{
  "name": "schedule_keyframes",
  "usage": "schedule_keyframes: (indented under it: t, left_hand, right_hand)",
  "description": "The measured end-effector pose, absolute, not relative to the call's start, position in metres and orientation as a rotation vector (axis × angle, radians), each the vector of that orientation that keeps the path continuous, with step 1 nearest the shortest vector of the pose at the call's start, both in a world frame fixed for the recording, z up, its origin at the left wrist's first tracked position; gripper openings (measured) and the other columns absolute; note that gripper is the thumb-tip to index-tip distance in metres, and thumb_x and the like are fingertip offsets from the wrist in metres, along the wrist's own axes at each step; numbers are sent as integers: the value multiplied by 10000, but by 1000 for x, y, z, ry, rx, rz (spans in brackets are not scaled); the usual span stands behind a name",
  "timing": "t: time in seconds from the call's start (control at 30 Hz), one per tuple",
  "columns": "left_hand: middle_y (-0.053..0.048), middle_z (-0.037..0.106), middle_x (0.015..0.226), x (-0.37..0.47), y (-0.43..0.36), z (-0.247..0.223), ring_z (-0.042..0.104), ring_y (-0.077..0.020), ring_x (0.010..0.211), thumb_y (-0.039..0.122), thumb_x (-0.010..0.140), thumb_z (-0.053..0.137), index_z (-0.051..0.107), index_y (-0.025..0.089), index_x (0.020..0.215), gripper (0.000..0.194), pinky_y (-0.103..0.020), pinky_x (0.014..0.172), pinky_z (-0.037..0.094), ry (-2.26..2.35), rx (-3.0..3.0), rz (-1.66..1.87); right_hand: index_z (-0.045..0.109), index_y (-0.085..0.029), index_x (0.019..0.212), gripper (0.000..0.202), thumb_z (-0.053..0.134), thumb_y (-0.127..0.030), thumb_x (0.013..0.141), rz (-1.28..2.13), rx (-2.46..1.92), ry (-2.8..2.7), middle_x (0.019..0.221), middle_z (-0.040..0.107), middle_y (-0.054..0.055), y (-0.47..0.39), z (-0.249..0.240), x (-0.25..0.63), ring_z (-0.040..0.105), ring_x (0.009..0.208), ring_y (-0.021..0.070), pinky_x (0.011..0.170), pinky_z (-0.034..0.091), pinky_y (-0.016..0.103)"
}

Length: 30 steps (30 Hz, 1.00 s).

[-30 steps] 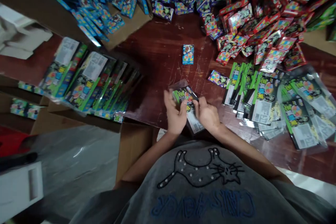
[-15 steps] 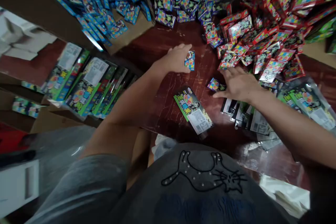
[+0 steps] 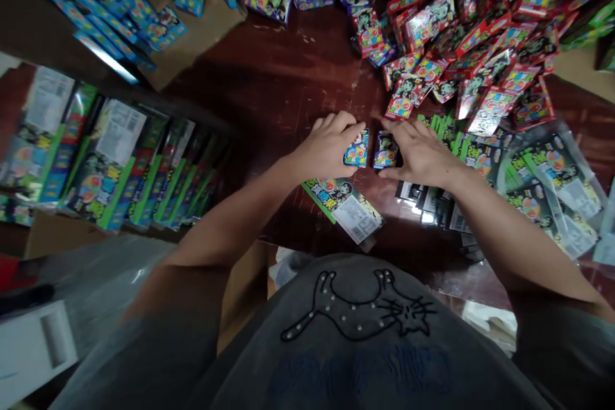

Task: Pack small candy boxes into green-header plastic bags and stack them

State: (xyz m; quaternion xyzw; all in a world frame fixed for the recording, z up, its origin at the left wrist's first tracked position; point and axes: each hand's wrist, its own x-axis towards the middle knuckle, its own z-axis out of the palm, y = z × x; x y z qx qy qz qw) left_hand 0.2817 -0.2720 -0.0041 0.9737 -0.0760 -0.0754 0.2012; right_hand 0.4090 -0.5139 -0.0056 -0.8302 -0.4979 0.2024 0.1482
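Gripping blue box (image 3: pixel 357 150) with left hand (image 3: pixel 324 146), purple box (image 3: pixel 385 150) with right hand (image 3: pixel 425 152); likely light, crushable; pinch near and far ends gently.

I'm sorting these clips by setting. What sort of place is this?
Probably a packing workspace: loose red boxes heaped on a table, flat printed pouches, and a row of filled packs.

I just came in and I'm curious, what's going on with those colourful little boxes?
A person has a small blue box in the left hand and a purple box in the right hand. The boxes are side by side, with a gap between. A printed packet lies nearer the person on the dark red table.
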Motion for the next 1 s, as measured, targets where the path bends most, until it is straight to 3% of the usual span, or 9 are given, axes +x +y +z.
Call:
schedule_keyframes:
  t: [0.3, 0.43, 0.57, 0.67, 0.73, 0.8, 0.87, 0.93, 1.0]
  left_hand:
    - [-167, 565, 1425, 265, -293, -2, 536, -385, 1293, 341, 782, 837, 545, 141, 1550, 845, -522, 1150, 429, -107, 2715, -218]
    - [-169, 546, 1463, 261, -293, -6, 526, -386, 1318, 348, 790, 839, 530, 141, 1563, 858, -530, 1174, 414, -75, 2676, -216]
    - [-178, 545, 1503, 261, -286, -7, 514, -401, 1381, 359, 801, 856, 473, 150, 1614, 922, -554, 1209, 387, -93, 2657, -203]
    - [-205, 472, 1621, 251, -279, 4, 449, -447, 1481, 502, 773, 920, 344, 178, 1696, 1135, -609, 1251, 332, -78, 2631, -116]
    - [-202, 408, 1697, 235, -279, 14, 387, -456, 1549, 569, 753, 941, 318, 211, 1713, 1199, -611, 1284, 290, -206, 2612, -94]
    - [-167, 400, 1734, 214, -285, 23, 349, -418, 1598, 524, 795, 926, 366, 246, 1696, 1097, -578, 1313, 258, -496, 2594, -190]
    - [-124, 438, 1734, 193, -292, 27, 357, -353, 1614, 379, 871, 869, 441, 274, 1657, 901, -535, 1327, 244, -751, 2585, -351]
    - [-100, 496, 1701, 175, -297, 26, 421, -319, 1572, 255, 918, 791, 501, 283, 1619, 759, -515, 1300, 278, -784, 2631, -471]
    - [-132, 553, 1638, 163, -296, 23, 496, -356, 1479, 291, 929, 784, 516, 252, 1614, 737, -533, 1229, 340, -524, 2752, -486]
  right_hand:
    - [490, -277, 1616, 890, 786, -476, 801, 511, -2115, -1560, 1480, 548, 151, -514, -12, 408, 503, 1359, 425, 1167, 426, 686]
    - [606, -262, 1311, 532, 783, -437, 841, 391, -1886, -1433, 1462, 526, 160, -525, -16, 407, 514, 1428, 353, 1215, 452, 610]
    - [597, -247, 1115, 515, 764, -673, 879, 489, -1962, -1492, 1647, 486, 172, -536, -30, 407, 346, 1615, 443, 1308, 168, 801]
    - [621, -240, 1316, 754, 728, -821, 847, 483, -2059, -1572, 1801, 296, 156, -539, -33, 406, 144, 1690, 489, 1302, 10, 839]
    - [507, -254, 1548, 957, 716, -853, 832, 426, -2052, -1602, 1846, 168, 151, -534, -33, 404, 128, 1697, 480, 1317, 61, 819]
    - [343, -254, 1693, 1015, 669, -804, 905, 415, -2010, -1660, 1853, 125, 160, -523, -35, 401, 136, 1702, 454, 1329, 139, 785]
    - [309, -229, 1724, 901, 603, -684, 1003, 437, -1967, -1734, 1831, 204, 185, -512, -38, 398, 208, 1688, 433, 1327, 219, 749]
    - [406, -214, 1686, 773, 578, -598, 1037, 423, -1941, -1767, 1763, 359, 200, -506, -40, 396, 347, 1624, 426, 1295, 317, 723]
    - [488, -231, 1637, 725, 611, -595, 1021, 322, -1958, -1706, 1675, 478, 191, -510, -38, 392, 455, 1538, 418, 1239, 405, 701]
